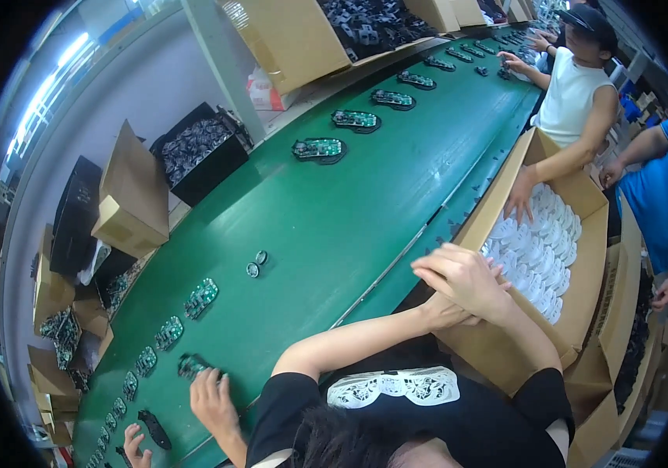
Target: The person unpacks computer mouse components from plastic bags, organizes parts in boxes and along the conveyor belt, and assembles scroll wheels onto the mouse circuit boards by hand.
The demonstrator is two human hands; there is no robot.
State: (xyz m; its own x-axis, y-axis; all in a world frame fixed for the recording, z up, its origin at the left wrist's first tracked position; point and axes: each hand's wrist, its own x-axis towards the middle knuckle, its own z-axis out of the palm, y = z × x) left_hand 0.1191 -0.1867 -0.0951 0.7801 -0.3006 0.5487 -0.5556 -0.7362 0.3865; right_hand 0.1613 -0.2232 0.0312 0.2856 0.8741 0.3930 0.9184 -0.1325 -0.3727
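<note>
Beside a long, smooth green belt (pixel 349 203), in a busy room with a pale wall (pixel 139 101) and bright lights (pixel 45 101). Many thin, curvy white plastic pieces (pixel 533 253), packed in an open brown cardboard box (pixel 595 257), right of the belt. Heaped close and overlapping, with the long way of the pile running near to far, like the box. Cannot tell the pointing of each single piece. Right hand (pixel 462 273) crossed over left hand (pixel 451 313), touching, above the box's near left edge. Right fingers close together, left fingers mostly hidden; cannot tell about any grip.
</note>
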